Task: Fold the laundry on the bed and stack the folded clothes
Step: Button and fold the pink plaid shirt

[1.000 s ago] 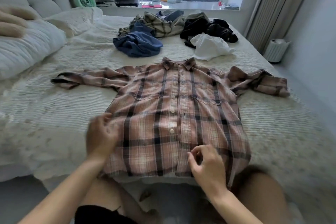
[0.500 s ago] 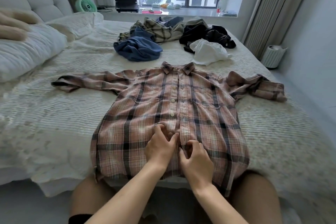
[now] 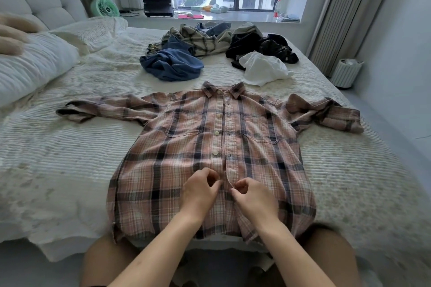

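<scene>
On the bed (image 3: 70,158), near its front edge, you are pinching the plaid shirt (image 3: 210,142) at its button placket with your left hand (image 3: 199,193) and right hand (image 3: 253,197); nothing looks folded yet, and the pile of clothes (image 3: 210,51) is waiting behind.

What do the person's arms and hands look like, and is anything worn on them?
Both forearms are bare, with no sleeves in view. The left hand and right hand show no gloves, rings, watch or bracelet. Fingernails look short and unpainted.
</scene>
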